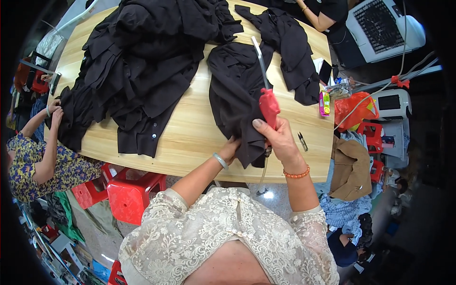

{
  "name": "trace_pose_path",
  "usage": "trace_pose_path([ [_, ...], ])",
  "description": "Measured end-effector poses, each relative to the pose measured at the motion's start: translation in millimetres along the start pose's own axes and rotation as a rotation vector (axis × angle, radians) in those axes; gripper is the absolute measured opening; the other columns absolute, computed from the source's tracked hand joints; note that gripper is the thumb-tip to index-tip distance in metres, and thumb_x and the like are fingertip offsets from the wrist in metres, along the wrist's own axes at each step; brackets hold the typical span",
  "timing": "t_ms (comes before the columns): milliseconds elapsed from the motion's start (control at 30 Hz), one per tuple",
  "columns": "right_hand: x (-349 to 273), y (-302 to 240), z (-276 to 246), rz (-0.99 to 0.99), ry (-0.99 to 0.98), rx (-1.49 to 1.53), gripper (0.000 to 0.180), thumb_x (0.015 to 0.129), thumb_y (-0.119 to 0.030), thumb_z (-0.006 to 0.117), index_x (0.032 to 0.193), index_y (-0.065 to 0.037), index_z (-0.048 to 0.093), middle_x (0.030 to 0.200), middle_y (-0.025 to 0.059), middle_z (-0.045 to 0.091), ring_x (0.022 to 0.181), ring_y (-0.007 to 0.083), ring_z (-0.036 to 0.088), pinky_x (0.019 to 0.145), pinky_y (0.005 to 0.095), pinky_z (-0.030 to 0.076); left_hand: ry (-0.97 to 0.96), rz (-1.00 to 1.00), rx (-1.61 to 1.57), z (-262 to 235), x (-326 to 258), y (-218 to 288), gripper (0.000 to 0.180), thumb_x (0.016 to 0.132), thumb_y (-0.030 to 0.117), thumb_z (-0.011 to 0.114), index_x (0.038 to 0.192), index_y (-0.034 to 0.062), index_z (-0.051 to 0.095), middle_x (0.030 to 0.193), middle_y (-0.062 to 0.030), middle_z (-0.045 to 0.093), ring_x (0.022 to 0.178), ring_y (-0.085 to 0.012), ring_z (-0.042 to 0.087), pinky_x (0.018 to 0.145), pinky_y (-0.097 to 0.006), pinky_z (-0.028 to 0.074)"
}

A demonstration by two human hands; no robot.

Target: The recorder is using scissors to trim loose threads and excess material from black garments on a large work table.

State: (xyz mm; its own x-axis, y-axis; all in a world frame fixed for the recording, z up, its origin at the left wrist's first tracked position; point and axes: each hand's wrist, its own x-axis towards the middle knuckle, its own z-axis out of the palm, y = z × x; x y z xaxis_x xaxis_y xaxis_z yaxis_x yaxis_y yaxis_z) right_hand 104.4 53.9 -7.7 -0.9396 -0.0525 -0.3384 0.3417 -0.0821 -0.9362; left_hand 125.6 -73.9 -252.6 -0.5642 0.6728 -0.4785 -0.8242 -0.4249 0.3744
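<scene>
head view: right hand is wrapped shut around a red tagging gun, thumb pressed along its near side, clear strip of fasteners sticking up from its top. gun nose sits against the edge of a black garment. orange bead bracelet on that wrist.

left hand is tucked under the garment's lower edge, fingers mostly hidden in the cloth; looks pinched on the fabric but cannot tell for sure. silver bangle on the left wrist.

garment lies on the near right part of a pale wooden table, its lower corner hanging toward the table edge between both hands. small thread snips lie on the table just right of the right hand. a large heap of black clothes covers the far left of the table; another black piece lies far right.

red plastic stool stands under the near table edge. a person in a patterned yellow and blue top sits at the left end, hands on the heap's edge.
</scene>
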Motion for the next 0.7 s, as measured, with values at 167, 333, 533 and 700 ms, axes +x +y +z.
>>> trace_pose_path([
  [167,-10,-12,-12,-0.075,0.108,0.16,0.018,0.093,-0.022,0.064,0.081,-0.008,0.064,0.064,-0.0066,0.058,0.047,0.0003,0.047,0.043,0.0163,0.035,-0.022,0.017,-0.156,34,6,25,0.049,0.094,0.037,0.059,0.131,0.0057,0.05,0.128,-0.0142,0.058,0.112,-0.0268,0.061,0.098,-0.042,0.051],
  [333,-23,-8,-22,-0.054,0.178,0.219,0.017,0.093,-0.021,0.064,0.082,-0.008,0.063,0.062,-0.0058,0.056,0.046,0.0017,0.046,0.043,0.0175,0.034,-0.285,-0.056,-0.544,61,-4,32,0.07,0.086,0.045,0.067,0.137,0.0024,0.044,0.136,-0.016,0.052,0.12,-0.0303,0.056,0.105,-0.045,0.045],
  [533,-20,-10,-44,-0.085,0.215,0.241,0.017,0.092,-0.021,0.066,0.079,-0.01,0.063,0.062,-0.0076,0.055,0.047,0.0006,0.043,0.044,0.0165,0.033,0.022,0.072,-0.47,69,-5,54,0.041,0.095,0.029,0.056,0.124,-0.0001,0.054,0.123,-0.0155,0.061,0.11,-0.0275,0.061,0.099,-0.04,0.049],
  [700,-16,-3,-74,-0.149,0.364,0.161,0.017,0.092,-0.021,0.066,0.084,-0.006,0.065,0.069,-0.006,0.06,0.054,0.0007,0.05,0.048,0.0179,0.039,0.143,0.201,0.395,57,-36,81,0.016,0.096,0.024,0.06,0.095,0.0078,0.061,0.083,0.002,0.059,0.08,-0.005,0.056,0.069,-0.021,0.046],
])
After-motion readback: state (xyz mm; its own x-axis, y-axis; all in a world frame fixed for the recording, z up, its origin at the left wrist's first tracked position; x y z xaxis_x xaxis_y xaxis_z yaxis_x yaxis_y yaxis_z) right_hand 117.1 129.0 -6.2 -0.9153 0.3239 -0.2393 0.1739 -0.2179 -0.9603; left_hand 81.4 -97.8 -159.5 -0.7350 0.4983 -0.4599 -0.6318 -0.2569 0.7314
